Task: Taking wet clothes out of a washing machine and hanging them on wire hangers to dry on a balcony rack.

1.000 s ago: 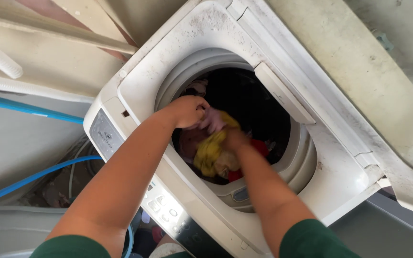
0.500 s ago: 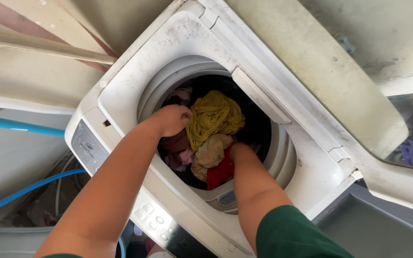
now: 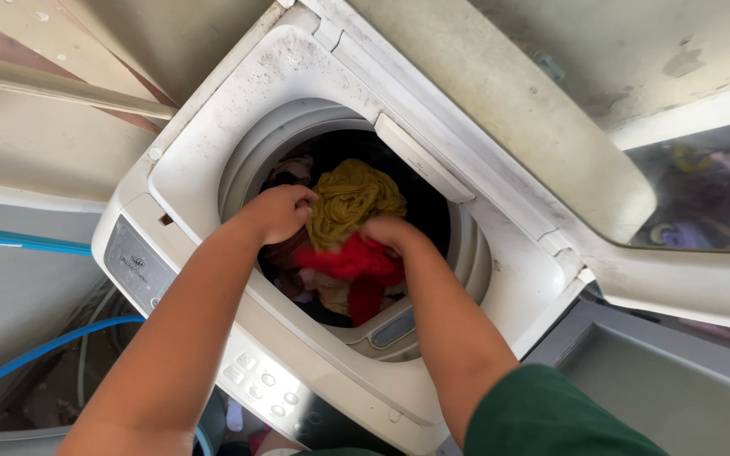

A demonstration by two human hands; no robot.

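A white top-loading washing machine [image 3: 238, 93] stands open, its drum full of wet clothes. My left hand [image 3: 279, 213] is closed on the left side of the pile, gripping a mustard-yellow garment [image 3: 350, 196] where it meets darker cloth. My right hand [image 3: 389, 233] is inside the drum, fingers closed on a red garment [image 3: 350, 263] that it has pulled up over the pile. Pale beige cloth [image 3: 335, 295] and dark items lie underneath. Both forearms reach in from the bottom of the view, with green sleeves.
The raised lid [image 3: 551, 110] with its clear window stands at the right. The control panel [image 3: 255, 380] runs along the near edge. Blue hoses [image 3: 35, 355] lie on the left. A grey basin [image 3: 661, 380] sits at the lower right.
My right hand came up from deep at the drum's front, lifting the red garment across the pile. My left hand kept its grip at the left. The view shifted a little.
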